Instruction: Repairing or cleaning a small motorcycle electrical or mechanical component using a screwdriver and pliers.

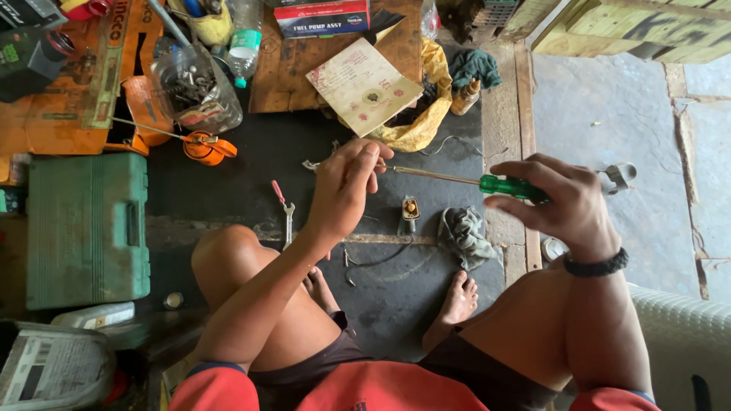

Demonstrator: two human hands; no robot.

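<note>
The person sits on the dark floor (228, 183), the right hand (567, 205) closed round the green translucent handle of a long-shafted screwdriver (457, 179), while the left hand (346, 186) has its fingers pinched shut at the shaft's tip, on something too small to make out. The likeliest slip, judging from this hold, is the tip skidding off and jabbing the left fingers, since they sit right at the point. Anything tiny let go there could drop among the loose bits between the knees: a small silver spanner with a red-handled tool (285, 217), a little black part with an orange knob (410, 211) and a crumpled grey rag (464, 236). Free floor is narrow; a green plastic case (87, 228) hems the left edge, a clear jar of bolts (194, 87) the far side, and the concrete step (609, 114) the right
</note>
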